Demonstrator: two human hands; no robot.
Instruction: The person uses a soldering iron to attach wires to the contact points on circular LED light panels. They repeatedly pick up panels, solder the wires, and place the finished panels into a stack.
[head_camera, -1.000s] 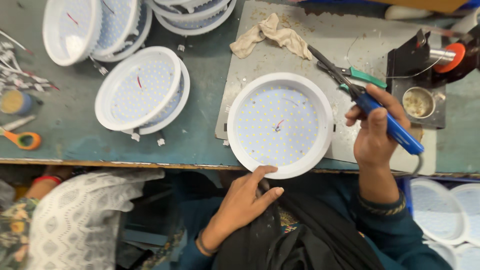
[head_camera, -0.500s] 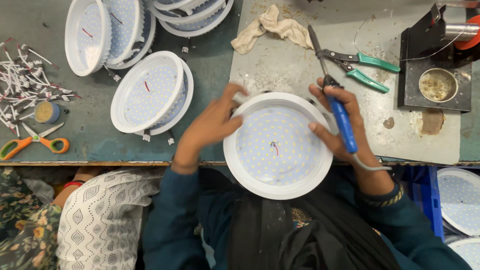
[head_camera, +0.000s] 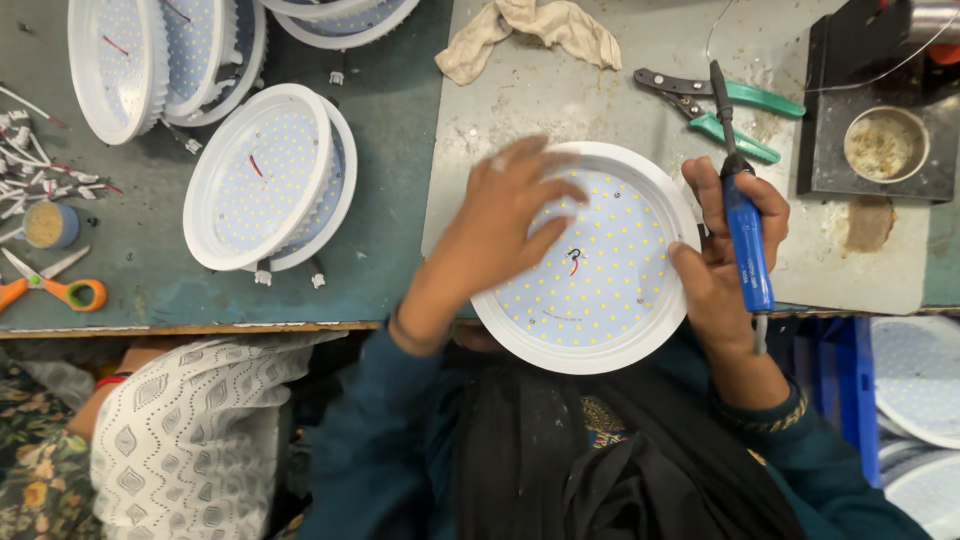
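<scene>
A round white LED light panel (head_camera: 600, 290) with many small yellow dots and short red and black wires at its middle lies at the table's front edge. My left hand (head_camera: 505, 225) rests flat on its upper left part, fingers spread. My right hand (head_camera: 725, 255) grips a blue-handled soldering iron (head_camera: 745, 230), tip pointing away from me, and its fingers touch the panel's right rim.
Several more white light panels (head_camera: 265, 190) are stacked at the left and top. Green-handled pliers (head_camera: 720, 105), a cloth (head_camera: 530, 30) and a black stand with a small tin (head_camera: 885, 145) lie behind. Orange scissors (head_camera: 55, 285) and wire bits sit far left. Another person's patterned sleeve (head_camera: 190, 410) is below left.
My left hand has slid from the panel's upper left rim onto its face. The panel has shifted slightly toward the right, and my right hand with the iron stays at its right rim.
</scene>
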